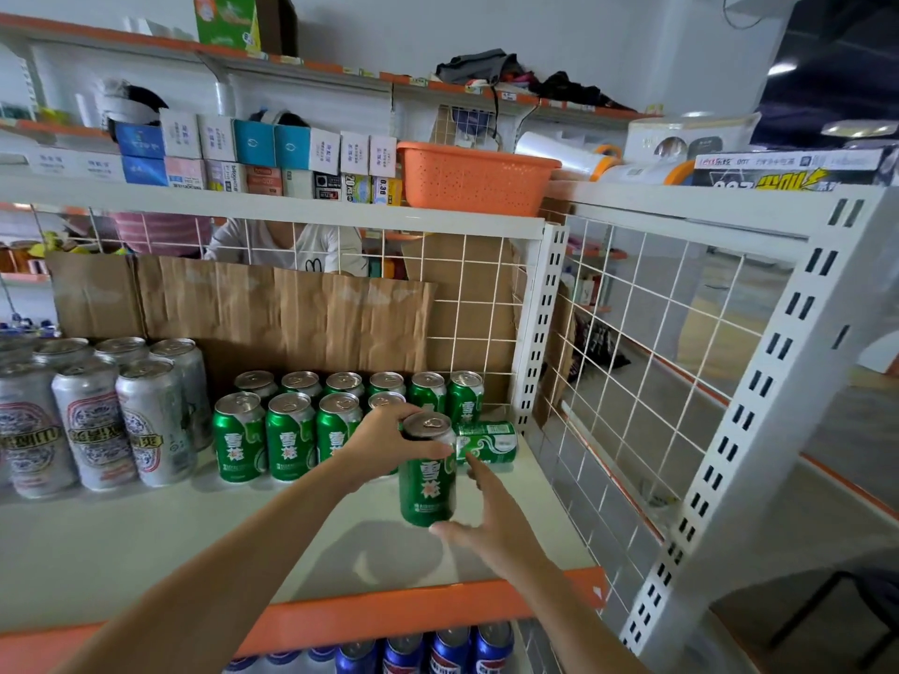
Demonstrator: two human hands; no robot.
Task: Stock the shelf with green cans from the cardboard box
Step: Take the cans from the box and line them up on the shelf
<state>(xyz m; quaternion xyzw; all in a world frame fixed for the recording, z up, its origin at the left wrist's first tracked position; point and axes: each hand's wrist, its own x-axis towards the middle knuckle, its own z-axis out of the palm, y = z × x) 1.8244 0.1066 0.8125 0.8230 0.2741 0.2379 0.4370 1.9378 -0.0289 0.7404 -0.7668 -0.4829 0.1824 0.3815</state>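
Gripping green can [428,484] upright, left hand [384,445] round top, lid up

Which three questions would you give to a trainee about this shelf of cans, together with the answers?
1. True or false: all the green cans on the shelf stand upright.
2. Which hand grips the held can at its top? A. left hand B. right hand C. both hands
3. Fill in: the taller cans to the left of the green ones are ___ in colour.
Key: 1. False: a sideways can lies at the right end of the row. 2. A: the right hand is open beside the base of the held can. 3. Silver.
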